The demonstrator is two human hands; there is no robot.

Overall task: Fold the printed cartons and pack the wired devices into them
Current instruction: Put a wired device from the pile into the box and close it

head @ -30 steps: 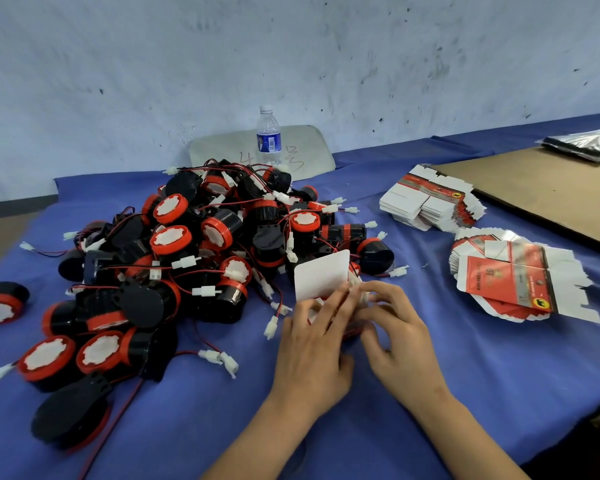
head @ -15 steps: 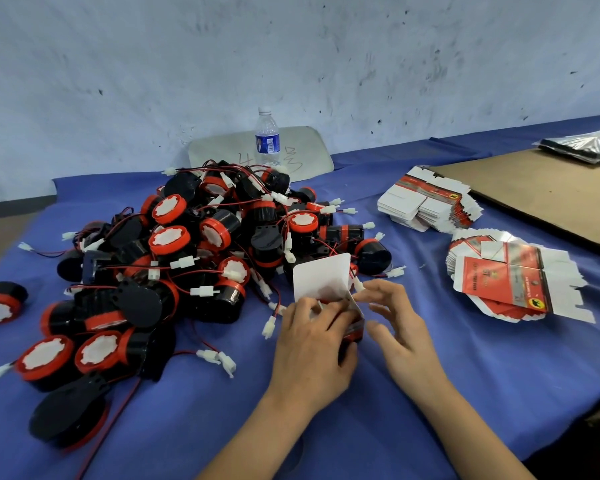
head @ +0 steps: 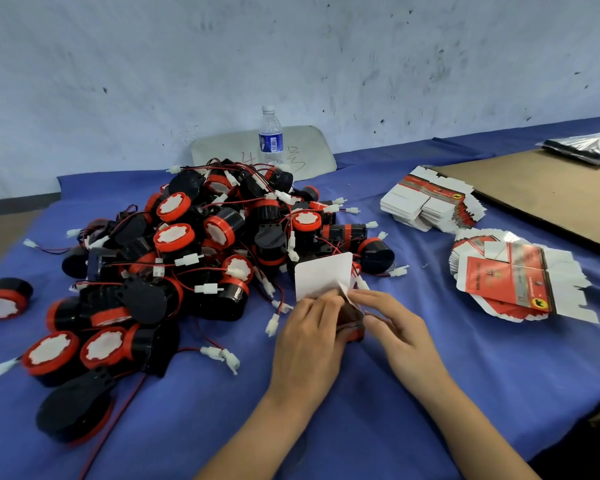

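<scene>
Carton mid-fold
Left hand point(head: 307, 336) and right hand point(head: 399, 332) grip the carton point(head: 352, 332); a forced flap point(head: 323, 275) may crease or tear.

Head-worn view, forward-down, close over hands point(head: 354, 327)

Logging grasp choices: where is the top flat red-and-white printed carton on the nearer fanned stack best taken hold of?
Probably by the white notched flaps of the top red-and-white printed carton, pinched from the right: it lies flat, and those flaps jut out free past the fanned stack beneath.
</scene>
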